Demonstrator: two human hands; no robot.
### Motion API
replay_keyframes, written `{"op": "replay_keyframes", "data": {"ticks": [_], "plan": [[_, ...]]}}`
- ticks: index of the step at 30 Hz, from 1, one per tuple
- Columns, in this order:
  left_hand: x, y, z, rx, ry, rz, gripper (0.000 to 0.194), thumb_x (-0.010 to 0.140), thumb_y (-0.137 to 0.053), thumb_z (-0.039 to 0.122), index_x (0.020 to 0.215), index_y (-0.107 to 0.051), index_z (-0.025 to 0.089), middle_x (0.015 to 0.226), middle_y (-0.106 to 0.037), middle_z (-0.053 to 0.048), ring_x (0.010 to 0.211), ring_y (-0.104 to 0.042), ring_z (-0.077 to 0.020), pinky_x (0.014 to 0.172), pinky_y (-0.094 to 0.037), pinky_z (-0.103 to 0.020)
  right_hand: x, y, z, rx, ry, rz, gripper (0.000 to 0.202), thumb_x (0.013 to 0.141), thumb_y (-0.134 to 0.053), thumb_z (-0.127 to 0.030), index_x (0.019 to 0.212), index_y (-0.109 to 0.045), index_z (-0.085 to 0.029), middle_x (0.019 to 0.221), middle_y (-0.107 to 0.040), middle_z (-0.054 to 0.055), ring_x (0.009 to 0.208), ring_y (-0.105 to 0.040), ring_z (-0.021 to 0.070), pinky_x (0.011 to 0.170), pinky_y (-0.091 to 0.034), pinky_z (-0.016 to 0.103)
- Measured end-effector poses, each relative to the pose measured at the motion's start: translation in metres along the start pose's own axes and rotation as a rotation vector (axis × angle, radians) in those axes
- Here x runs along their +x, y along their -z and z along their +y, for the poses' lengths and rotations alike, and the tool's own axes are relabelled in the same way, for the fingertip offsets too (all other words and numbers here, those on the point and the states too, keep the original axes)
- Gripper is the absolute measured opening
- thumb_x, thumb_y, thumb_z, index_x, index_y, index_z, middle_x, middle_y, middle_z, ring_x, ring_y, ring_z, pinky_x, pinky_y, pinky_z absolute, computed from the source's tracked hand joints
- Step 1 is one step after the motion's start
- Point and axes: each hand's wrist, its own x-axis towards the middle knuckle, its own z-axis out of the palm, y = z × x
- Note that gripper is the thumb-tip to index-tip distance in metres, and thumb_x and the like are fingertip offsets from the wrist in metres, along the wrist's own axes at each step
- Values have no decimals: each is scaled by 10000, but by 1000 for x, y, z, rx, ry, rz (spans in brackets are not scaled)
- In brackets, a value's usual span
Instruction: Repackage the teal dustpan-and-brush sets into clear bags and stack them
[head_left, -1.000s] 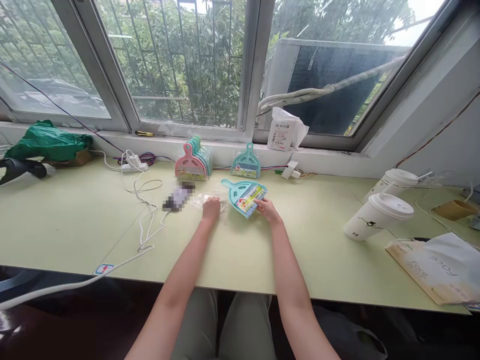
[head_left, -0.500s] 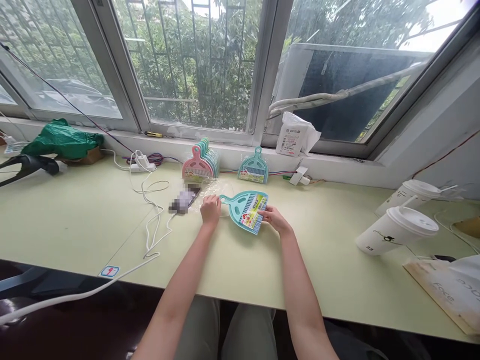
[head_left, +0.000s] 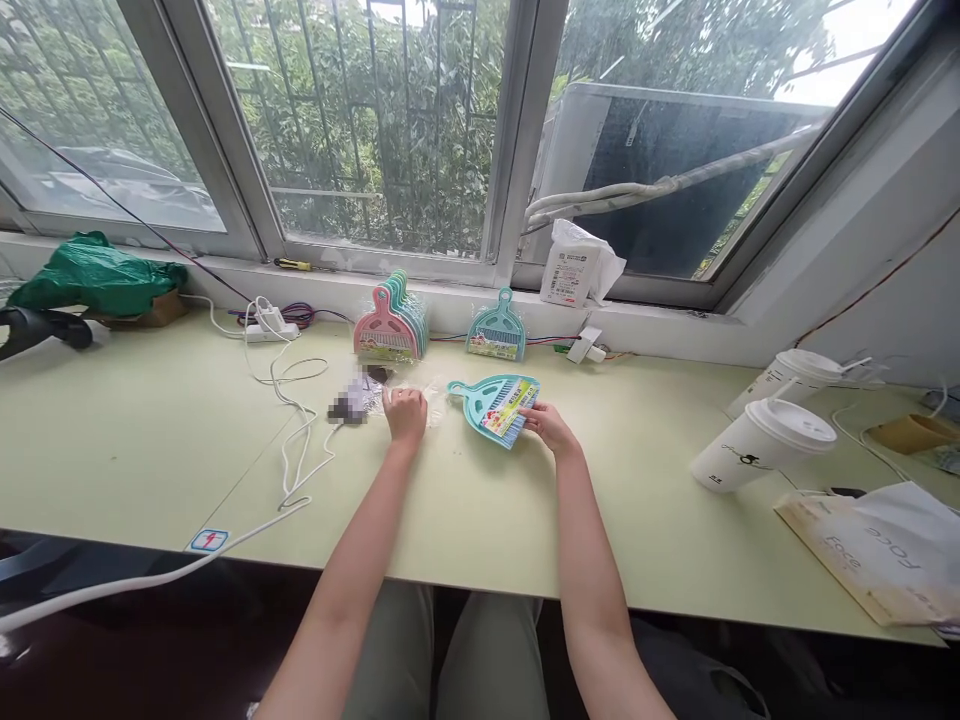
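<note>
My right hand (head_left: pixel 551 426) pinches the brush end of a teal dustpan-and-brush set (head_left: pixel 487 405), which tilts over the table with its looped handle toward the left. To the left, my left hand (head_left: pixel 406 412) is closed on a clear plastic wrapper (head_left: pixel 433 392), apart from the handle. Behind stand a row of wrapped sets with a pink one (head_left: pixel 384 328) in front and a single wrapped teal set (head_left: pixel 498 326), both against the sill.
A blurred phone (head_left: pixel 358 396) lies left of my left hand, near white cables (head_left: pixel 300 440). Two white cups (head_left: pixel 765 442) and a paper bag (head_left: pixel 870 560) are at the right. A green plastic bag (head_left: pixel 94 275) sits at the far left.
My left hand has moved left, off the teal set's handle, with the wrapper. My right hand still grips the set. The whole view has shifted slightly.
</note>
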Motion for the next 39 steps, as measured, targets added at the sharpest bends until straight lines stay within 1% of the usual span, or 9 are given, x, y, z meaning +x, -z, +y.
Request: {"op": "replay_keyframes", "data": {"ticks": [3, 11, 16, 21, 27, 30, 33, 35, 39], "plan": [[-1, 5, 3, 26, -30, -56, 338, 906, -373, 200, 950, -704, 144, 995, -686, -142, 1041, -543, -286, 1119, -156, -488, 1, -2, 2, 25, -39, 19, 177, 678, -738, -132, 852, -704, -130, 948, -740, 106, 845, -712, 216, 763, -591, 309], [-2, 13, 8, -50, -115, -50, 339, 903, -367, 193, 997, -693, 182, 1057, -671, -141, 1088, -529, -292, 1119, -146, -502, 4, -51, 17, -6, -56, -236, 215, 670, -755, -161, 876, -706, -124, 973, -736, 121, 842, -713, 238, 738, -598, 331], [-3, 14, 6, -140, -137, -28, 325, 902, -391, 213, 1019, -694, 194, 1067, -675, -129, 1116, -518, -292, 1123, -137, -502, 17, -84, 41, 77, -37, -78, 233, 619, -782, -149, 832, -691, -130, 930, -737, 112, 844, -712, 251, 761, -601, 360], [0, 11, 0, -195, -24, 6, 307, 910, -414, 254, 1001, -705, 220, 1114, -668, -103, 1145, -506, -282, 1120, -149, -509, 20, -90, 52, 159, 27, 74, 236, 611, -783, -170, 813, -663, -147, 926, -730, 89, 877, -703, 245, 789, -599, 366], [2, 5, 7, -487, -139, -230, 227, 860, -525, 271, 989, -708, 234, 1160, -647, -79, 1149, -526, -238, 1034, -356, -407, 19, -85, 47, 130, 8, 92, 288, 557, -811, -162, 794, -647, -154, 880, -729, 80, 876, -701, 255, 798, -591, 390], [-2, 13, 21, -600, -63, -34, 353, 868, -527, 356, 1191, -608, 240, 1320, -539, -96, 1301, -401, -247, 1106, -268, -432, 21, -87, 48, 174, 26, 102, 331, 532, -827, -181, 804, -639, -164, 848, -732, 65, 874, -703, 255, 796, -589, 397], [-2, 22, 29, -773, 332, 176, 487, 921, -412, 433, 1370, -403, 244, 1397, -461, -109, 1363, -326, -230, 1129, -220, -465, 24, -91, 49, 253, 32, 107, 363, 499, -849, -205, 787, -630, -172, 827, -733, 59, 865, -705, 260, 790, -590, 405], [1, 25, 28, -970, 501, 59, 475, 935, -350, 476, 1356, -401, 262, 1346, -517, -96, 1330, -384, -230, 1104, -276, -475, 24, -94, 50, 290, 47, 81, 377, 489, -860, -230, 785, -633, -173, 836, -733, 63, 865, -705, 261, 798, -588, 405], [9, 21, 21, -1501, 398, -365, 542, 874, -409, 578, 1212, -538, 174, 1200, -625, -140, 1149, -568, -298, 973, -449, -475, 21, -100, 48, 282, 114, 47, 409, 475, -871, -292, 792, -645, -168, 876, -732, 71, 881, -696, 260, 833, -574, 413]]}}
